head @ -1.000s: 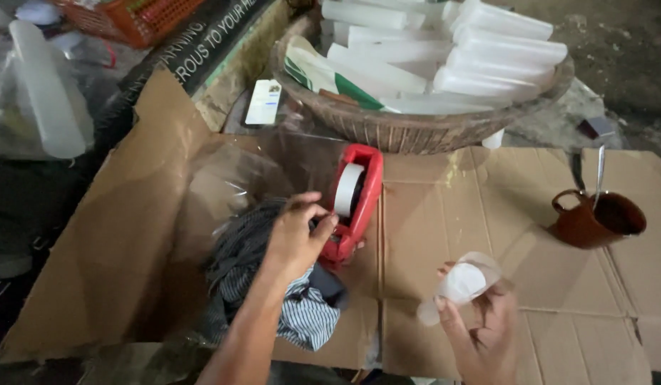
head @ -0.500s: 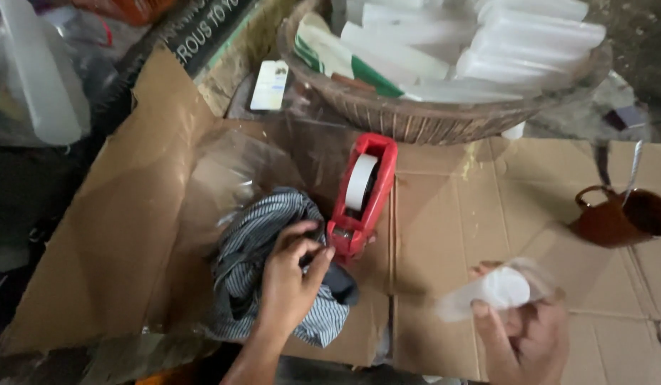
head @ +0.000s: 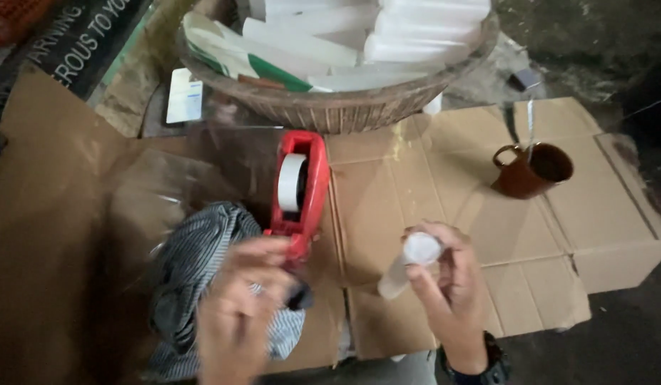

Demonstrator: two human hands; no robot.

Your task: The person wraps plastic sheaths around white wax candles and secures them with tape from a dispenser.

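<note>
The right hand grips a small white tube, held upright above the cardboard. The left hand is blurred, fingers loosely curled at the near end of the red tape dispenser; whether it pinches tape I cannot tell. A striped cloth lies under it. A basket sits beyond, a brown mug to the right.
</note>
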